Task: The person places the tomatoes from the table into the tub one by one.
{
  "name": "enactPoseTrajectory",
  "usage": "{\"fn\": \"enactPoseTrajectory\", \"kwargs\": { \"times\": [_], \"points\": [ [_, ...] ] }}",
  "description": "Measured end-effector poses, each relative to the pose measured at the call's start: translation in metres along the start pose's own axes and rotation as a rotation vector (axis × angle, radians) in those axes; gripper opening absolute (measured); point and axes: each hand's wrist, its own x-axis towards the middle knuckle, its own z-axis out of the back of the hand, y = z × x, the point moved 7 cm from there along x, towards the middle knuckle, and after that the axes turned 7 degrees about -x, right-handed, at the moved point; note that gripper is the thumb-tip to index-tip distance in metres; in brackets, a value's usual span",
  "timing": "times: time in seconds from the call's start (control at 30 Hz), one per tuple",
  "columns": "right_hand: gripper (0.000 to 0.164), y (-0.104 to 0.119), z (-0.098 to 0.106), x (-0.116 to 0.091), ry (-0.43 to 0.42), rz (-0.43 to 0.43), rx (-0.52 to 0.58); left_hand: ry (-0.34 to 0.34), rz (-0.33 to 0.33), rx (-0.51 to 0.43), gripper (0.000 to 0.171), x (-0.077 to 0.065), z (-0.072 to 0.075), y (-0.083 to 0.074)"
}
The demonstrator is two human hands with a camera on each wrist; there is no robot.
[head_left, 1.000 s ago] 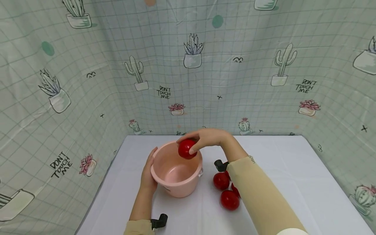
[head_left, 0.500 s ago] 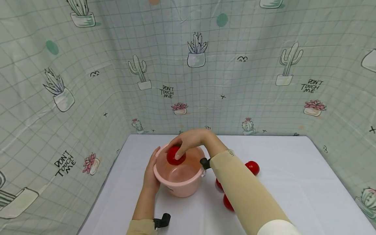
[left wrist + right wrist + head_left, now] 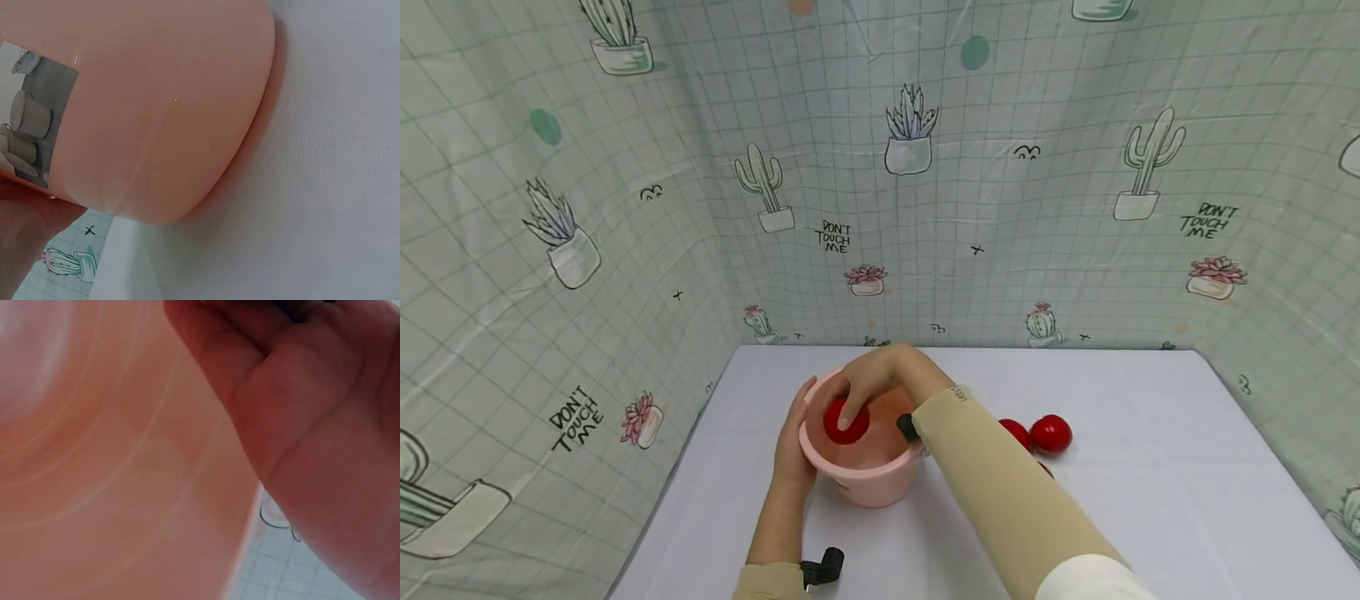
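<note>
A pink plastic bucket [image 3: 880, 487] stands upright on the white-covered table. Inside its mouth, near the left wall, my right hand [image 3: 880, 377] grips a glossy red round fruit [image 3: 833, 429] from above, fingers on the far side and thumb on the near side. Against the bucket's outer left wall lies my left hand [image 3: 793, 450], its fingers extended up to the rim. The left wrist view has the bucket's side [image 3: 162, 125] with a picture label, and part of the left hand [image 3: 31, 231]. In the right wrist view, the right palm [image 3: 312, 406] is beside the bucket's inner wall [image 3: 125, 481]; the fruit is hidden there.
Right of the bucket, several more red fruits [image 3: 1051, 434] rest on the table [image 3: 1150, 500], partly covered by the right sleeve [image 3: 1000, 492]. A cactus-print cloth [image 3: 970, 200] rises behind the table and along both sides.
My right hand has carried the red fruit left and down, from above the bucket's far rim into its mouth. The left hand has stayed against the bucket. The view has shifted slightly.
</note>
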Motion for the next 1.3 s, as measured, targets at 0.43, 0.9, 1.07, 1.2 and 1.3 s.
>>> {"fn": "enactPoseTrajectory", "kwargs": {
  "times": [0.43, 0.9, 1.07, 1.2, 1.3],
  "points": [
    [0.034, -0.013, -0.015, 0.007, 0.051, -0.157, 0.115, -0.006, -0.01, 0.037, 0.043, 0.002, -0.002, 0.0],
    [0.048, -0.01, -0.008, -0.004, 0.025, -0.102, 0.014, -0.018, 0.005, 0.009, 0.042, 0.004, -0.006, 0.001],
    [0.046, -0.009, 0.009, -0.027, -0.064, -0.098, -0.069, -0.019, -0.002, 0.01, 0.043, 0.004, -0.005, 0.001],
    [0.048, -0.02, 0.018, -0.056, -0.142, -0.043, -0.127, -0.033, -0.008, 0.035, 0.043, 0.002, -0.001, 0.002],
    [0.047, -0.035, 0.02, -0.087, -0.217, 0.019, -0.074, -0.04, -0.02, 0.045, 0.043, 0.001, 0.001, 0.001]
  ]
}}
